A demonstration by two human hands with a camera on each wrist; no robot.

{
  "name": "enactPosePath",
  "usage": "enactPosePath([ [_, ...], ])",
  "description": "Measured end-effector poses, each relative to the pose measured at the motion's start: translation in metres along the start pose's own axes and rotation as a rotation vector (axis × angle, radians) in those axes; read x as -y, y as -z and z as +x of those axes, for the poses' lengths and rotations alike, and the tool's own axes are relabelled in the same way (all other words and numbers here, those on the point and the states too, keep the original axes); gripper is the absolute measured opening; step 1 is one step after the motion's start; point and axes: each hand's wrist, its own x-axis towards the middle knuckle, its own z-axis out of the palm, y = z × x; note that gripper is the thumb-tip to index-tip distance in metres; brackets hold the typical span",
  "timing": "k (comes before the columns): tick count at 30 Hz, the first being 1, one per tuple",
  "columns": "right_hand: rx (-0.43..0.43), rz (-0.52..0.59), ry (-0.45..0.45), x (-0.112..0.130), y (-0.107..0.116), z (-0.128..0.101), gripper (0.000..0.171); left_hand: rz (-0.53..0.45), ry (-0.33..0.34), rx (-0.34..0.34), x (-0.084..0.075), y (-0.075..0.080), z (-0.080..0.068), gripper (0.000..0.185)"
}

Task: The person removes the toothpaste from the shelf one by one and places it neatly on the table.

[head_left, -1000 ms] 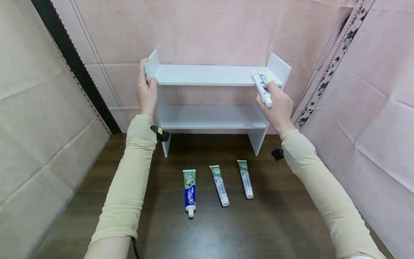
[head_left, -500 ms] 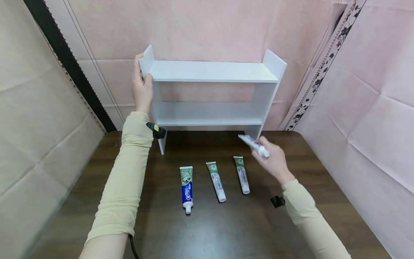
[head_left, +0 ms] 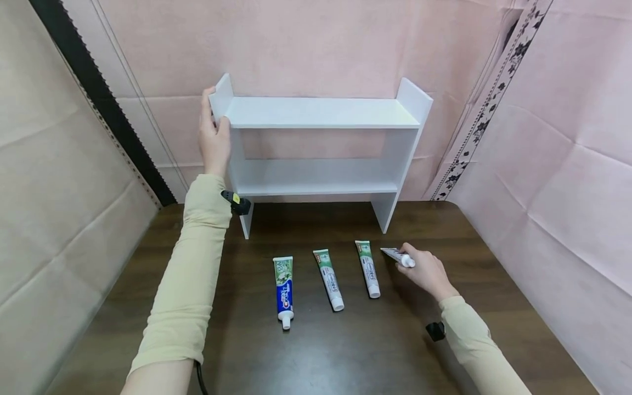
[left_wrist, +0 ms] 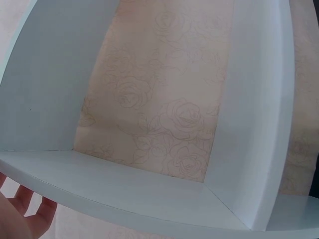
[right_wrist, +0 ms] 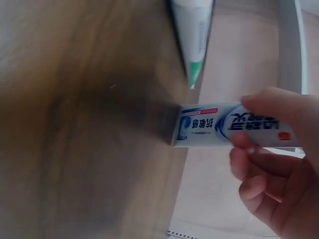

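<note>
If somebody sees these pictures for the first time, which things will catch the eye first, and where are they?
The white two-tier shelf stands at the back of the dark wooden table, and the left hand grips its upper left corner. In front of it three toothpaste tubes lie side by side in a row. At the right end of the row the right hand holds a fourth tube low over the table.
</note>
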Motion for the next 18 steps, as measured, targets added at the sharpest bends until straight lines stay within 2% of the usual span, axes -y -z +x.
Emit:
enactPosePath([
  [7,0.078,-0.034,0.085,-0.003,-0.018,-0.008,0.043,-0.020,-0.007,-0.028,0.002,0.006,0.001,0.060],
  [13,0.111,-0.027,0.124,-0.007,-0.023,-0.008,0.032,-0.050,0.021,-0.017,0.001,0.005,0.004,0.061],
  [16,0.112,-0.036,0.119,-0.007,-0.021,-0.005,0.032,-0.028,0.045,0.010,-0.001,0.005,0.002,0.058],
  [18,0.111,-0.044,0.110,-0.005,-0.018,-0.004,0.031,0.036,0.059,0.010,0.000,0.005,-0.007,0.056],
])
